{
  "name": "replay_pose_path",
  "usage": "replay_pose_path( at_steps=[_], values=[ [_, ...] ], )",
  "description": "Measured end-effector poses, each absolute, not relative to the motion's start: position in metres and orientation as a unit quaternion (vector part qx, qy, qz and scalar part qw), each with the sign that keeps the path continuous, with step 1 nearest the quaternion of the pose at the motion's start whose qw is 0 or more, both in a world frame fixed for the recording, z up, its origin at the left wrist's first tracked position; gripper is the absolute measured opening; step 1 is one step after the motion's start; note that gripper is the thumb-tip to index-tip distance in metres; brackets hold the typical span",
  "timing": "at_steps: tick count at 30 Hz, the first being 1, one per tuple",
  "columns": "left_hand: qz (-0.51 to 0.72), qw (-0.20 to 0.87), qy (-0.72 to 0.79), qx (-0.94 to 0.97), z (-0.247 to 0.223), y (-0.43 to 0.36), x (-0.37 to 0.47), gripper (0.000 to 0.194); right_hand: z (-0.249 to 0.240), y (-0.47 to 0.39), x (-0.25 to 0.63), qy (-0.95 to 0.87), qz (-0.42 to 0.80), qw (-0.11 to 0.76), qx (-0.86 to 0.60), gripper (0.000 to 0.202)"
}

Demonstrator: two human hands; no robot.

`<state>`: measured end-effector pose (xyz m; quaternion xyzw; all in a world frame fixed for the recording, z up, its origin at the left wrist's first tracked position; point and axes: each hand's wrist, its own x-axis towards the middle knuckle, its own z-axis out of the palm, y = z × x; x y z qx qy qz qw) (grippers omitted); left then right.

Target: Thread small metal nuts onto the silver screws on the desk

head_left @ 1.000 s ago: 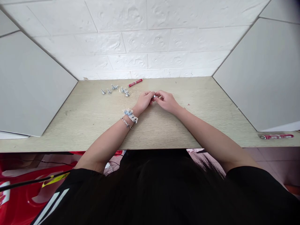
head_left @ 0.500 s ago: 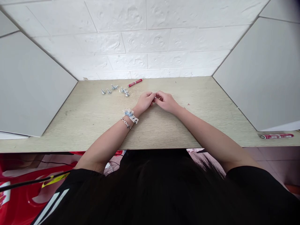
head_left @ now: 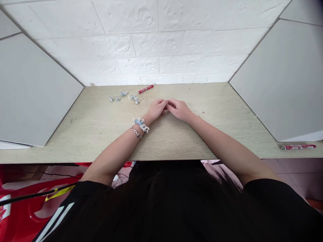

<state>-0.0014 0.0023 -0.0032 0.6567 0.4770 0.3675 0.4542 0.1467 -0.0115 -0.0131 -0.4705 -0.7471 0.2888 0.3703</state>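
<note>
Both the left hand [head_left: 156, 109] and right hand [head_left: 178, 109] meet over the pale bench [head_left: 165, 143], each grip pinched nearly closed on a small piece [head_left: 167, 105] mostly hidden between fingertips. Silvery screws [head_left: 136, 101] lie back-left near a red tube [head_left: 145, 89]; a white brick-patterned wall [head_left: 145, 47] rises behind, grey panels [head_left: 30, 87] either side.

- One view recorded: camera worn on the person's head, aimed forward and down.
- Bench [head_left: 101, 137] viewed from above its near edge; both back corners included, near edge cropped at either side.
- White wall [head_left: 171, 43] faced beyond the back edge.
- Left hand [head_left: 155, 109] and right hand [head_left: 178, 109] framed near centre.
</note>
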Motion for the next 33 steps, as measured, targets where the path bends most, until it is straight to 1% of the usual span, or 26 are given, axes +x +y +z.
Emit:
replay_pose_path(
  at_steps=[3, 6, 11, 16, 23, 33],
  values=[
    [0.370, 0.465, 0.465, 0.657, -0.0030, 0.0026, -0.0018, 0.034, -0.0128, -0.0102, 0.1485, -0.754, 0.290, 0.362, -0.465, 0.027],
    [0.375, 0.481, 0.452, 0.651, -0.0029, 0.0031, -0.0019, 0.034, -0.0132, -0.0098, 0.1494, -0.762, 0.283, 0.359, -0.458, 0.031],
    [0.374, 0.478, 0.458, 0.649, -0.0037, 0.0036, -0.0018, 0.035, -0.0145, -0.0118, 0.1483, -0.760, 0.276, 0.367, -0.459, 0.022],
    [0.373, 0.478, 0.466, 0.644, -0.0020, 0.0018, -0.0017, 0.034, -0.0154, -0.0131, 0.1464, -0.748, 0.282, 0.366, -0.476, 0.025],
    [0.374, 0.476, 0.470, 0.643, 0.0009, -0.0003, -0.0011, 0.033, -0.0146, -0.0115, 0.1464, -0.758, 0.270, 0.370, -0.464, 0.016],
    [0.383, 0.479, 0.471, 0.634, 0.0031, -0.0030, -0.0011, 0.035, -0.0145, -0.0096, 0.1484, -0.770, 0.255, 0.372, -0.452, 0.024]
  ],
)
